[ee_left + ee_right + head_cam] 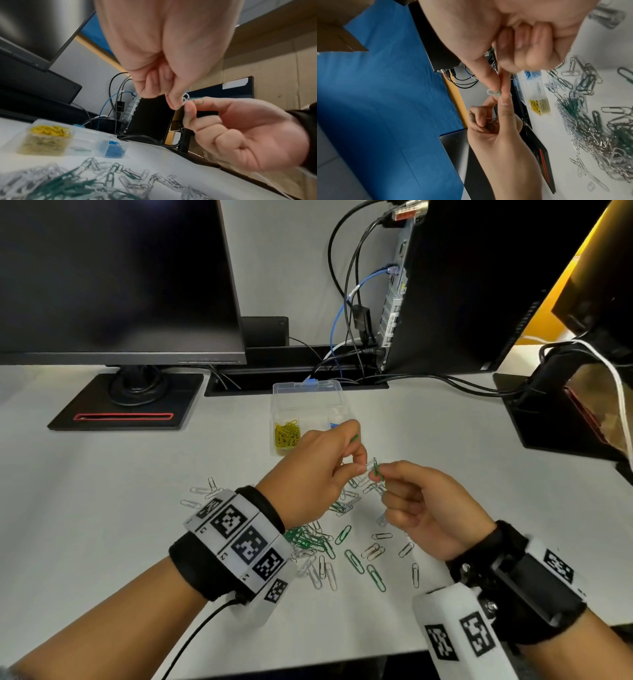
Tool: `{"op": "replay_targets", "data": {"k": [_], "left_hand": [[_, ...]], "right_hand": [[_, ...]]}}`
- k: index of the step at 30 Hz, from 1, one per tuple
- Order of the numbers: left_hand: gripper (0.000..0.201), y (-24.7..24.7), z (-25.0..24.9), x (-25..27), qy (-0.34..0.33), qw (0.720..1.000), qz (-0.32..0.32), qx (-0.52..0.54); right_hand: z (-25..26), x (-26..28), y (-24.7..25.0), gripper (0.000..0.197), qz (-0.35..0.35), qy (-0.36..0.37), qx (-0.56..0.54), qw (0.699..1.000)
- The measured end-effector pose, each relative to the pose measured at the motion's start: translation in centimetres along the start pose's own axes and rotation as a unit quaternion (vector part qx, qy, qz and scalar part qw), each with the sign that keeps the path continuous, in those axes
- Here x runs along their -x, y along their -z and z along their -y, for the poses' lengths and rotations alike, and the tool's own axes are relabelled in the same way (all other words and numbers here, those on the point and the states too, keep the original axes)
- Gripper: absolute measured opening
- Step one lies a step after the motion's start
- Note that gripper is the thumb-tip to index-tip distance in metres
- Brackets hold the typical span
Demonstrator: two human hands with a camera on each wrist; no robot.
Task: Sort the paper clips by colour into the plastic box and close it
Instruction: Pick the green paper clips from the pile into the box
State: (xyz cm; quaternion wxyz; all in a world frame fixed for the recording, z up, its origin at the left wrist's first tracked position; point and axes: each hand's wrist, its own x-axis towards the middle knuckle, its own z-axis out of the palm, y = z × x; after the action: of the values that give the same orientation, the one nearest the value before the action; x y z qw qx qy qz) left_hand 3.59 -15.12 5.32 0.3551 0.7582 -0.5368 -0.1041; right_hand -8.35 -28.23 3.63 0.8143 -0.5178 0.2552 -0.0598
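Above the table my left hand [360,468] pinches a white paper clip [185,97] at its fingertips. My right hand [383,477] pinches a green paper clip [376,468] that overlaps the white one. More green clips [355,437] stick out of my left hand's curled fingers. The clear plastic box [308,392] stands open behind the hands. Yellow clips [287,434] fill its left compartment, blue clips [114,148] the right one, and a green clip [80,148] lies between. A loose pile of green and white clips [318,539] lies below my hands.
A dark monitor on a black stand [126,402] fills the back left. A computer tower [462,285] with hanging cables [346,313] stands at the back right. Another black base [555,419] sits at the right. The table's front edge [342,659] is near my wrists.
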Motion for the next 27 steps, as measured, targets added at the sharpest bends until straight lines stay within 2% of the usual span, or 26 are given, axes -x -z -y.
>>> {"op": "replay_targets", "data": {"k": [3,6,10,14,16,18,22,25,27], "left_hand": [[0.022,0.2,-0.2,0.0,-0.031,0.997,0.002,-0.069],[0.027,0.1,-0.2,0.0,-0.055,0.992,0.004,-0.115],[0.030,-0.1,-0.2,0.2,-0.070,0.991,0.010,-0.111],[0.016,-0.2,-0.4,0.3,-0.044,0.998,0.011,-0.042],[0.029,-0.5,-0.6,0.4,-0.031,0.999,0.006,0.010],[0.041,-0.8,-0.8,0.4,-0.016,0.999,-0.002,0.051],[0.042,-0.7,-1.1,0.3,0.032,0.987,0.009,0.156],[0.042,-0.4,-1.1,0.2,0.080,0.964,0.004,0.253],[0.043,-0.2,-1.2,0.1,0.093,0.957,0.005,0.274]], "right_hand": [[0.3,0.3,-0.1,0.013,0.050,-0.035,-0.004,0.998],[0.7,0.2,0.1,0.018,0.056,-0.053,-0.011,0.997],[0.4,0.0,0.4,0.026,0.049,-0.085,-0.009,0.995],[0.0,-0.1,0.4,0.021,0.078,-0.121,-0.087,0.986],[0.0,-0.2,0.5,0.022,0.082,-0.124,-0.107,0.983],[0.0,-0.3,0.5,0.021,0.085,-0.117,-0.099,0.985],[0.0,0.0,0.4,0.013,0.088,-0.079,-0.064,0.991],[0.0,0.4,0.2,0.015,0.077,-0.029,-0.021,0.996],[0.0,0.5,0.0,0.022,0.070,-0.016,0.015,0.997]]}}
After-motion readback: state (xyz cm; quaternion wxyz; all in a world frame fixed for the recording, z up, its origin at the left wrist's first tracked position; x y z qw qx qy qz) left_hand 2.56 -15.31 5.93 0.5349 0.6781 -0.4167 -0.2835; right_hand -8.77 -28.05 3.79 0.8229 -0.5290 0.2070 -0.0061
